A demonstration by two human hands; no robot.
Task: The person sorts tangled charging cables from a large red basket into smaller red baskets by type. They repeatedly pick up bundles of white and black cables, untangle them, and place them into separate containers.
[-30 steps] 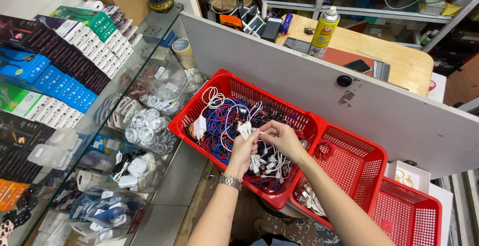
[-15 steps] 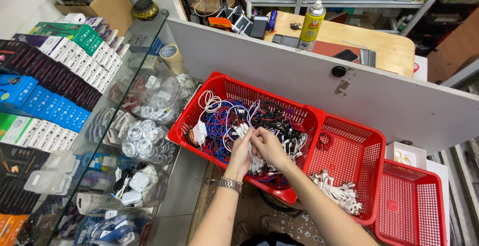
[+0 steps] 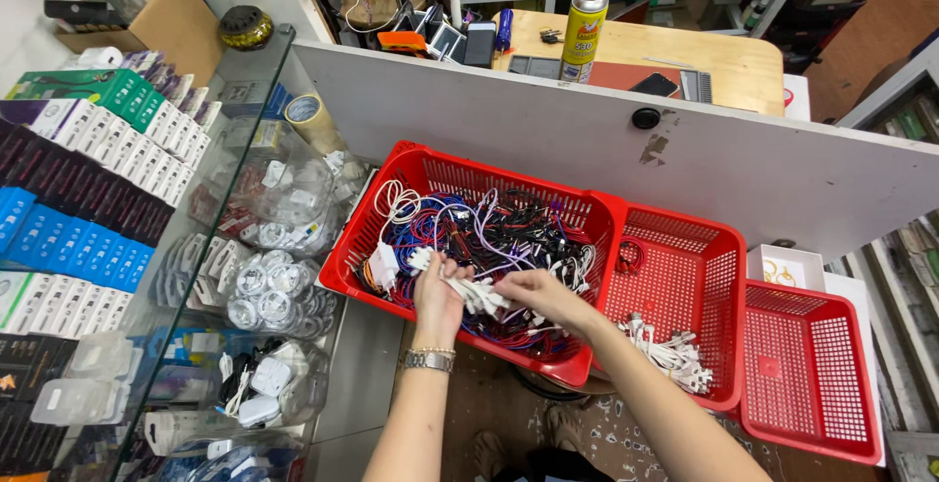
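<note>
Head view: left hand over big red basket, fingers clenched on bunch of white cables. Bunch's long axis runs 10-to-4 o'clock, its free ends toward right hand. Right hand at 3 o'clock of bunch, fingers pinching its near end. Tangled coloured cables beneath. Loose white cables in middle red basket, at 4 o'clock.
</note>
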